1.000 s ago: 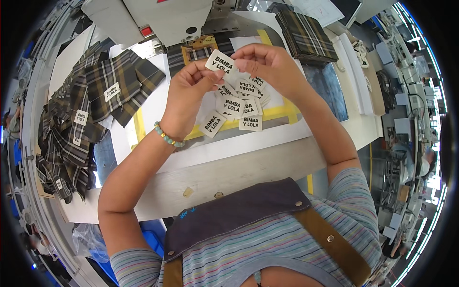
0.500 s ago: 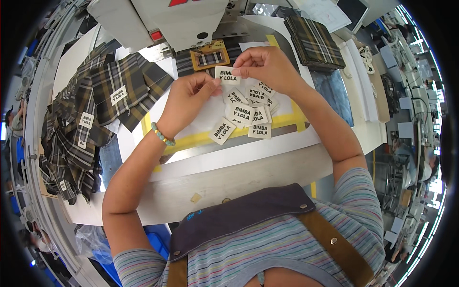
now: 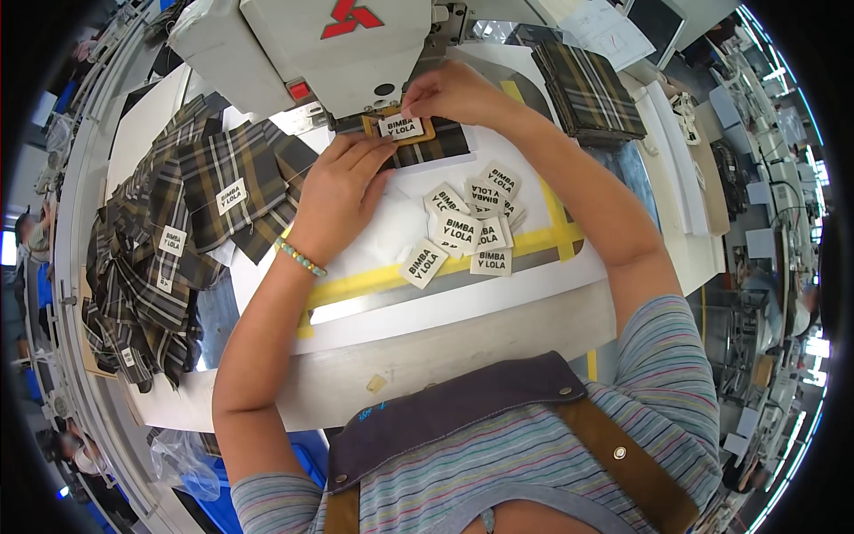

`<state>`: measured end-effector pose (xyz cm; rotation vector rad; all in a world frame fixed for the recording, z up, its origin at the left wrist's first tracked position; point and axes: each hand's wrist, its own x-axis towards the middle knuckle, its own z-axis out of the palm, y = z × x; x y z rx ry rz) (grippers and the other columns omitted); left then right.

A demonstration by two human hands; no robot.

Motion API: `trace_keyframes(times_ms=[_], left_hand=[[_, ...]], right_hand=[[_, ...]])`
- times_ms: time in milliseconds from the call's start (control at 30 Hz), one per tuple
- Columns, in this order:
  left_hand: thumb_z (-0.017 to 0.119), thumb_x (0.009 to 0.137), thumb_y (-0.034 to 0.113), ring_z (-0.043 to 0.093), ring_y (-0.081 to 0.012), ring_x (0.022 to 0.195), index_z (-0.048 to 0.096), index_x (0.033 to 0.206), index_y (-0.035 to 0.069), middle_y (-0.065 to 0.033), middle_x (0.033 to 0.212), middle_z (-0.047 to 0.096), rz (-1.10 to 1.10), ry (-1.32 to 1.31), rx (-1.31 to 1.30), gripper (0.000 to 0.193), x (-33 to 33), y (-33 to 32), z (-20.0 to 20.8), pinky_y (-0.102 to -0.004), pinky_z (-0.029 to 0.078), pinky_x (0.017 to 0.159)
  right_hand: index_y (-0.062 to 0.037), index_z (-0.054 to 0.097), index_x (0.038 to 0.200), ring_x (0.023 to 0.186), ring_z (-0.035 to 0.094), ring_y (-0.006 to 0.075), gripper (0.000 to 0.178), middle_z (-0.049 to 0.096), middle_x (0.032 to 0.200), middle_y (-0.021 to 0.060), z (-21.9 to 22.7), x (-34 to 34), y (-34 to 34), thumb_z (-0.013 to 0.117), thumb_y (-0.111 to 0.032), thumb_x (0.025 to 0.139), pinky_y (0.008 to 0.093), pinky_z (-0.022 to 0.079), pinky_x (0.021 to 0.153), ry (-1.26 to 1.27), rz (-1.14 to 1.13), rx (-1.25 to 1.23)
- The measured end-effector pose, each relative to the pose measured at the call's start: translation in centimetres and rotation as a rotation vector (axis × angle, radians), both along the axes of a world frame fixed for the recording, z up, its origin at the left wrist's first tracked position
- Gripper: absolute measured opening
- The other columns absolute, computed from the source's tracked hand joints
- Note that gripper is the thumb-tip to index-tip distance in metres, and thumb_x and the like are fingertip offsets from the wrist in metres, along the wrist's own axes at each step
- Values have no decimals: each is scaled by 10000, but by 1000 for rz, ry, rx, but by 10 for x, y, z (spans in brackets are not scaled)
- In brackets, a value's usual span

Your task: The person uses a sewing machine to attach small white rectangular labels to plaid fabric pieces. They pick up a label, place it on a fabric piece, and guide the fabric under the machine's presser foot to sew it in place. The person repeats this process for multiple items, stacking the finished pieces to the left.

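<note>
The label (image 3: pixel 399 126) is over the opening of the frame (image 3: pixel 429 132), just by the machine (image 3: pixel 329 71). The left hand (image 3: pixel 342 185), with fingers rather straight, is at its lower left corner; the right hand (image 3: pixel 449 94), with fingertips drawn narrow, is at its upper right corner. If they pinch it, I cannot tell. It looks light, thin, slightly stiff, perhaps easy to shift; I would hold it by the edges.

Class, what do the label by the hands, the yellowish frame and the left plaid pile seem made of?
Label: probably matte white fabric or card, thin and flat.
Frame: perhaps plastic or painted metal, smooth and rigid-looking.
Plaid pile: likely matte woven cloth, judging by its soft folds.
</note>
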<state>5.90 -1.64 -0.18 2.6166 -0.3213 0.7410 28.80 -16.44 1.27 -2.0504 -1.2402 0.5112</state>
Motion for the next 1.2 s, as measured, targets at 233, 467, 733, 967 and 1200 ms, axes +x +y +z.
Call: trace_keyframes(times_ms=[233, 467, 733, 967, 1200], left_hand=[[760, 935, 101, 620, -330, 1283, 690, 1337, 28, -110, 1334, 724, 22, 39, 75, 414, 1, -2, -3, -430, 530, 1090], [747, 952, 133, 584, -344, 1338, 651, 1385, 17, -124, 1381, 698, 43, 60, 108, 458, 3, -2, -4, -445, 488, 1144], [774, 933, 167, 494, -384, 1412, 623, 1396, 7, -172, 1442, 587, 38, 85, 59, 514, 4, 0, -9, -478, 426, 1196], [777, 940, 209, 432, -402, 1462, 616, 1396, 13, -195, 1489, 529, 80, 169, -10, 522, 2, -1, -8, -497, 388, 1224], [764, 962, 276, 422, -398, 1491, 612, 1406, 16, -181, 1514, 552, 67, 155, 76, 537, 5, 4, -9, -504, 362, 1241]], right_hand=[[-56, 848, 978, 807, 732, 156, 201, 809, 872, 74, 2, -12, -3, 849, -224, 868, 308, 563, 799, -50, -42, 48], [-52, 838, 968, 765, 726, 149, 167, 805, 854, 66, -5, -14, -4, 843, -189, 871, 298, 567, 765, -85, -33, 127], [-105, 824, 1056, 1039, 708, 284, 178, 773, 1061, 59, 8, -31, -39, 716, -147, 922, 408, 589, 890, -582, 116, 248], [-89, 781, 1107, 1169, 667, 256, 247, 731, 1234, 55, -5, -49, -56, 703, -31, 880, 374, 590, 964, -804, 210, 164], [-46, 762, 1097, 1203, 651, 235, 267, 735, 1249, 40, -6, -50, -51, 695, -19, 840, 369, 584, 983, -920, 246, 136]])
